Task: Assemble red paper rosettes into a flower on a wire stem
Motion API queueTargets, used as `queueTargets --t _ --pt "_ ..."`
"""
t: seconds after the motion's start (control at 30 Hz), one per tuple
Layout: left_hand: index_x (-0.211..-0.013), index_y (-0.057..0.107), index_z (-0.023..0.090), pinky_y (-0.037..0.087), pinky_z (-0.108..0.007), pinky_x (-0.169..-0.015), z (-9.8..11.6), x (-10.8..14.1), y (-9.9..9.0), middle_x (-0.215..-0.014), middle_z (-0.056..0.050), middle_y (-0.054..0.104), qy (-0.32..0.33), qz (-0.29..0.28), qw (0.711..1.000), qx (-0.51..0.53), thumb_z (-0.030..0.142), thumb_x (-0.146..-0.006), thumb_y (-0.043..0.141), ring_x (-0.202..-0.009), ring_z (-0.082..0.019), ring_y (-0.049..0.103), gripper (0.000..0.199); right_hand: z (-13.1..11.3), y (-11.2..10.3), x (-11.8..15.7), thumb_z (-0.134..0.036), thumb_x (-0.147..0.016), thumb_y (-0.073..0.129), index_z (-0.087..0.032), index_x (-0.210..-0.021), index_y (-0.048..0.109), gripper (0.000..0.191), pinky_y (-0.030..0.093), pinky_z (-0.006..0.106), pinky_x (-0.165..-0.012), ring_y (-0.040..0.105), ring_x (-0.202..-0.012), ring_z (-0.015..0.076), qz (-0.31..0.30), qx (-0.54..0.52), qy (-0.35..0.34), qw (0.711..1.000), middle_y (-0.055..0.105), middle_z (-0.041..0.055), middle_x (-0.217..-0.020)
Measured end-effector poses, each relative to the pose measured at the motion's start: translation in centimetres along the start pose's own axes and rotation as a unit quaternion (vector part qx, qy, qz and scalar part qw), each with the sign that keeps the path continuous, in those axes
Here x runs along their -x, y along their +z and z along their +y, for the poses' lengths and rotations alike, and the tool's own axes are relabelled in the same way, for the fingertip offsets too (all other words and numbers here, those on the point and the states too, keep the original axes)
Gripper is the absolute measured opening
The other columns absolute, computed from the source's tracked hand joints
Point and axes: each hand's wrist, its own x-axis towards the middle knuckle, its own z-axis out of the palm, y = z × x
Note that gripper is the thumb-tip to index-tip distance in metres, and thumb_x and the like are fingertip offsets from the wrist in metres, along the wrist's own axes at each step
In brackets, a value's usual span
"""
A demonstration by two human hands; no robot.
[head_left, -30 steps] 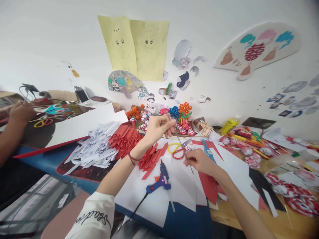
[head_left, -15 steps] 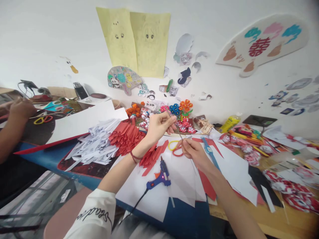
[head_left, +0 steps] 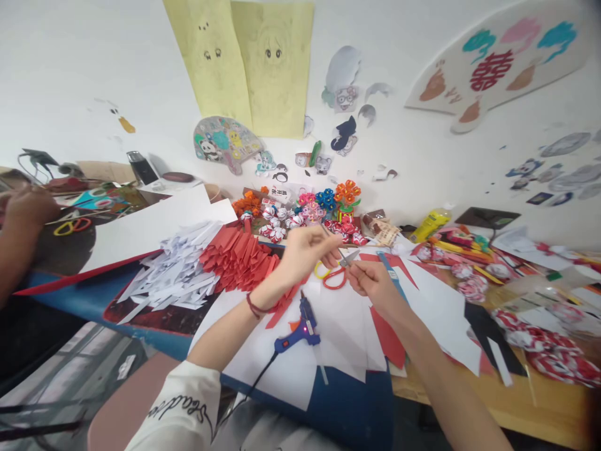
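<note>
Grey in tone, a thin rod [head_left: 344,254] runs between your grips: left hand [head_left: 307,248] pinched on its upper part, right hand [head_left: 374,283] closed on its lower part. Compared with a second ago, your right grip sits nearer the left, so less rod shows between them. Scissors [head_left: 333,287] lie below the grips; the glue gun [head_left: 303,330] rests nearer you.

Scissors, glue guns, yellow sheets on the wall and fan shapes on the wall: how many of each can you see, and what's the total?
Scissors: 2 (middle pair, far-left pair)
Glue gun: 1
Yellow sheets: 2 (left sheet, right sheet)
Fan shapes: 2 (small fan, large fan)
Total: 7
</note>
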Motion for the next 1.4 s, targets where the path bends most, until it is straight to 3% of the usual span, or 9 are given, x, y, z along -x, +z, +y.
queueTargets --t 0.23,0.43,0.53,0.73,0.87,0.97,1.17,1.23,1.4 --pt "-0.068 0.067 0.01 0.042 -0.011 -0.04 2.0 -0.3 -1.5 -0.055 0.001 0.064 -0.044 0.02 0.994 0.095 0.033 -0.077 0.076 -0.039 -0.003 0.052 0.026 -1.3 -0.7 2.2 -0.039 -0.1 0.035 -0.02 -0.061 0.038 0.044 0.022 0.029 -0.053 0.031 -0.051 0.0109 -0.02 0.171 -0.076 0.982 0.038 -0.0022 -0.054" --pt "-0.077 0.068 0.011 0.045 -0.015 -0.043 2.2 0.6 -1.6 -0.06 0.0 0.065 -0.004 0.011 0.999 0.043 0.037 -0.082 0.072 -0.044 -0.006 0.056 0.027 -1.2 -0.7 2.2 -0.04 -0.099 0.037 -0.02 -0.059 0.039 0.045 0.022 0.029 -0.052 0.031 -0.05 0.0111 0.008 0.175 -0.057 0.983 0.037 -0.0023 -0.054" --pt "-0.078 0.068 0.012 0.043 -0.014 -0.042 2.0 0.5 -2.6 -0.06 0.0 0.064 0.008 0.054 0.998 0.033 0.039 -0.081 0.073 -0.044 -0.005 0.054 0.028 -0.5 -1.1 2.3 -0.045 -0.098 0.041 -0.019 -0.06 0.045 0.047 0.022 0.028 -0.052 0.032 -0.051 0.0113 0.016 0.162 -0.027 0.986 0.038 -0.0022 -0.055" --pt "-0.089 0.067 0.012 0.046 -0.016 -0.049 -0.3 1.2 -4.3 -0.07 -0.001 0.065 0.036 0.114 0.993 -0.005 0.04 -0.088 0.065 -0.053 -0.007 0.057 0.028 1.0 -1.4 2.5 -0.055 -0.095 0.044 -0.016 -0.079 0.064 0.047 0.02 0.028 -0.05 0.027 -0.051 0.0117 0.044 0.106 0.023 0.993 0.031 -0.0042 -0.056" --pt "-0.121 0.054 0.018 0.049 -0.022 -0.056 -3.6 5.5 -4.4 -0.077 -0.001 0.067 0.005 0.12 0.983 -0.14 0.04 -0.095 0.053 -0.057 -0.011 0.06 0.034 2.2 -1.0 2.4 -0.055 -0.094 0.048 -0.016 -0.089 0.065 0.043 0.018 0.027 -0.049 0.026 -0.05 0.0113 0.093 0.04 0.028 0.994 0.032 -0.005 -0.056" --pt "-0.099 0.066 0.02 0.051 -0.026 -0.069 -6.7 10.7 -4.1 -0.089 -0.005 0.069 -0.055 0.001 0.913 -0.404 0.033 -0.095 0.052 -0.077 -0.017 0.066 0.02 2.8 -0.8 2.4 -0.053 -0.095 0.05 -0.017 -0.09 0.063 0.038 0.018 0.027 -0.048 0.027 -0.05 0.011 0.111 -0.032 0.031 0.993 0.033 -0.0052 -0.056" --pt "-0.102 0.065 0.015 0.053 -0.036 -0.075 -10.7 18.1 -2.5 -0.1 -0.01 0.067 -0.115 -0.011 0.681 -0.724 0.027 -0.089 0.062 -0.093 -0.027 0.065 0.018 3.0 -0.4 2.1 -0.05 -0.094 0.054 -0.018 -0.089 0.06 0.033 0.014 0.028 -0.048 0.022 -0.049 0.0098 0.14 -0.123 0.032 0.982 0.032 -0.0058 -0.057" --pt "-0.107 0.064 0.015 0.052 -0.037 -0.074 -10.9 18.7 -1.8 -0.101 -0.01 0.067 -0.103 -0.014 0.65 -0.753 0.03 -0.088 0.064 -0.092 -0.027 0.064 0.024 3.1 -0.3 1.9 -0.05 -0.094 0.054 -0.019 -0.088 0.06 0.032 0.013 0.028 -0.048 0.021 -0.05 0.0097 0.147 -0.121 0.024 0.981 0.031 -0.0057 -0.057" --pt "-0.109 0.065 0.016 0.052 -0.038 -0.076 -11.0 18.6 -1.0 -0.099 -0.008 0.067 -0.107 -0.043 0.64 -0.759 0.023 -0.089 0.063 -0.091 -0.026 0.064 0.021 3.3 -0.5 2.0 -0.047 -0.094 0.056 -0.018 -0.085 0.063 0.031 0.014 0.029 -0.05 0.025 -0.052 0.0108 0.175 -0.072 -0.001 0.982 0.033 -0.0044 -0.057"
